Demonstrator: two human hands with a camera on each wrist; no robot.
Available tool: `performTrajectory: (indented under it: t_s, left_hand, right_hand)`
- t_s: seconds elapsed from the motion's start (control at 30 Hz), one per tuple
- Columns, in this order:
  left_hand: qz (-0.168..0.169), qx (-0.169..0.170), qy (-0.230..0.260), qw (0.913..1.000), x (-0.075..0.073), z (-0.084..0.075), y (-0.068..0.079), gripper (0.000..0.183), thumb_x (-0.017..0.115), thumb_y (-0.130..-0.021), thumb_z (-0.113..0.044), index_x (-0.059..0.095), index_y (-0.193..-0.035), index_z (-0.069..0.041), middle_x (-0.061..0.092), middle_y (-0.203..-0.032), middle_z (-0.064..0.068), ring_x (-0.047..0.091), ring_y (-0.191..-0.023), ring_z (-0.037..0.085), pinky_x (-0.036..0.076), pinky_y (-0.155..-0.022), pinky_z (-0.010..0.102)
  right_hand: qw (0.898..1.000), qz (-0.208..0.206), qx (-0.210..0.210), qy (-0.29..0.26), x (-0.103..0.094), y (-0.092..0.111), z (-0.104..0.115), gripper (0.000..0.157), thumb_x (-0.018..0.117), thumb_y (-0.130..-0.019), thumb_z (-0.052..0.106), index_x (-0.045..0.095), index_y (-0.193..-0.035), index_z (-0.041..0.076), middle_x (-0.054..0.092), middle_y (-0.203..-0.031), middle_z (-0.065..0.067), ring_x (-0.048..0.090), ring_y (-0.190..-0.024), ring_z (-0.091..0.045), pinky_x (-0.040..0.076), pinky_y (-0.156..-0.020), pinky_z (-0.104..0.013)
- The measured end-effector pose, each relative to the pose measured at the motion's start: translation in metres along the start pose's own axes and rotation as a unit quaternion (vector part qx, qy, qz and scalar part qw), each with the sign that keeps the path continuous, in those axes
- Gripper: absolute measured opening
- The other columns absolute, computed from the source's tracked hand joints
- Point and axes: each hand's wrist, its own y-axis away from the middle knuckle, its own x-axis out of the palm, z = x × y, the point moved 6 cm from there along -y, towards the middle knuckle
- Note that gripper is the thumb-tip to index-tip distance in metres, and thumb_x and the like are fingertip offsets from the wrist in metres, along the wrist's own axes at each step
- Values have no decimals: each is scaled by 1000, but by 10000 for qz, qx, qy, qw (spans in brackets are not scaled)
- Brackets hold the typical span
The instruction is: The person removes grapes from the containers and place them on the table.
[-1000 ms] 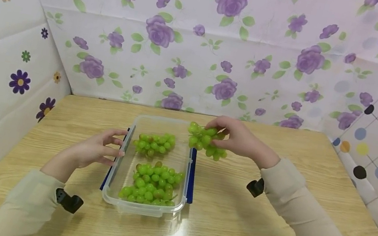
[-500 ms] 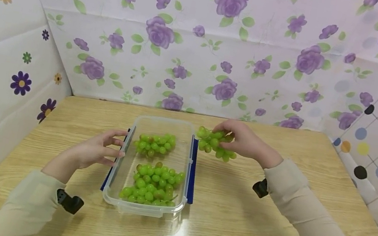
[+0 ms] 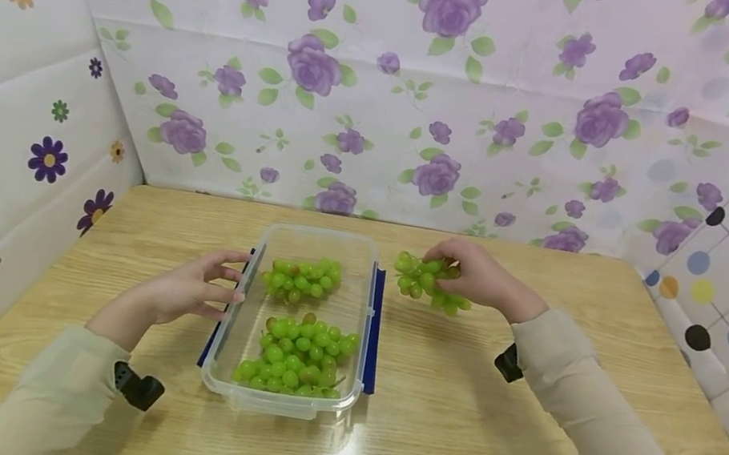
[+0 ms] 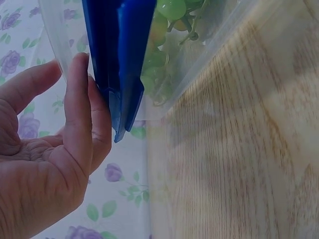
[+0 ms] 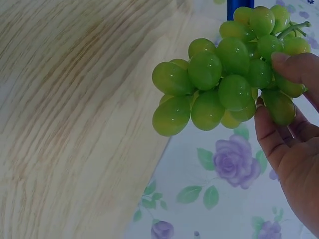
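- The held grape bunch [image 3: 427, 281] lies at the right hand's [image 3: 473, 275] inner side, under its fingertips, above or on the tabletop [image 3: 428, 450]; contact below cannot be told.
- The right hand pinches the bunch between thumb and fingers; the left hand [image 3: 196, 287] has its fingers and thumb spread apart, fingertips at the near wall of the clear container [image 3: 261, 396], how firmly cannot be told.
- The container sits between the hands, just beside the left and apart from the right, its long axis running away from the person; the bunch's axis runs mostly crosswise, from the container side toward the right palm.
- The right hand is by far the nearer to this bunch.
- Inside the container, a smaller grape cluster [image 3: 302, 279] and a larger grape pile [image 3: 297, 358] lie to the left hand's right.
- Compared with 1.0 s ago, the right hand and bunch are farther from the container; then the bunch overlapped its right rim in the head view, now it appears clear of the right blue strip [image 3: 375, 335].
- The left hand's position by the container is nearly unchanged.
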Motion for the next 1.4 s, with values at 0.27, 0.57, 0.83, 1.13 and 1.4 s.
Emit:
performTrajectory:
  t_s: [0.27,0.57,0.83,1.13,1.4]
  left_hand:
    - [26,0,48,10000,1,-1,-1,80,60,-93,-15,8,-153,-8,20,-144,29,51,-111,26,52,-88,42]
    - [7,25,96,10000,2,0,-2,80,61,-93,-15,8,-152,-8,22,-143,29,52,-108,22,52,-87,40]
    - [-51,-12,101,9999,0,3,-2,80,61,-92,-15,10,-152,-8,23,-142,29,53,-105,20,52,-86,41]
    - [-12,-3,149,9999,1,3,-1,79,61,-93,-15,9,-152,-9,21,-143,29,52,-106,21,52,-87,40]
    - [-56,7,164,9999,0,5,-1,79,61,-92,-14,10,-152,-9,23,-142,29,52,-105,20,52,-86,40]
  right_hand:
    - [9996,28,-11,273,9,-2,-12,31,66,-81,-7,64,-112,-2,62,-111,-17,57,-100,-29,49,-86,-44]
    - [9990,90,62,424,17,-5,-21,31,66,-80,-7,65,-111,-1,61,-107,-16,57,-98,-28,49,-87,-43]
    - [9984,212,129,513,25,-9,-21,33,65,-80,-7,65,-112,0,60,-107,-15,57,-100,-29,49,-89,-42]
    - [9974,312,174,624,30,-10,-20,34,66,-80,-6,64,-114,1,60,-108,-15,57,-102,-30,48,-91,-43]
    - [9969,320,211,692,34,-13,-23,34,66,-82,-5,64,-115,1,60,-109,-14,56,-104,-30,47,-94,-43]
